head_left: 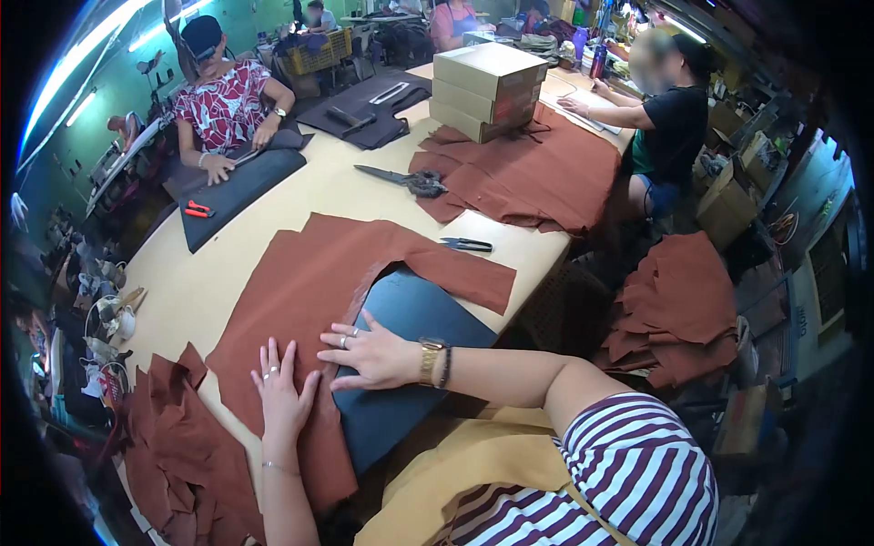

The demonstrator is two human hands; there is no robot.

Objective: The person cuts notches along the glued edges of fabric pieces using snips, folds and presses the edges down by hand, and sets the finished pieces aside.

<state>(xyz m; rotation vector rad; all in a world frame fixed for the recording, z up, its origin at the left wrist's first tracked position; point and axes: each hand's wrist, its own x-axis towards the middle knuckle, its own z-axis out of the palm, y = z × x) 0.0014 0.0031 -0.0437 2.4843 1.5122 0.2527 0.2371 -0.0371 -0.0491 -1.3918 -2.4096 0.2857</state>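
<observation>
My left hand (pixel 284 387) lies with its fingers spread on a rust-brown cloth piece (pixel 291 282), near the cloth's lower part. To its right, my right hand (pixel 369 353) rests with fingers apart where the cloth meets a dark blue-grey board (pixel 410 400). The cloth partly covers the board, and its curved edge shows the board's upper end. Neither hand grips anything. Small black snips (pixel 467 245) lie just beyond the cloth's upper right part.
Large scissors (pixel 401 179) lie near stacked boxes (pixel 487 86) on brown cloth (pixel 528 177). More brown cloth hangs at the lower left (pixel 187 450) and right (pixel 678 309). Two co-workers sit across the table (pixel 337 196), one beside a dark panel with red-handled snips (pixel 198 209).
</observation>
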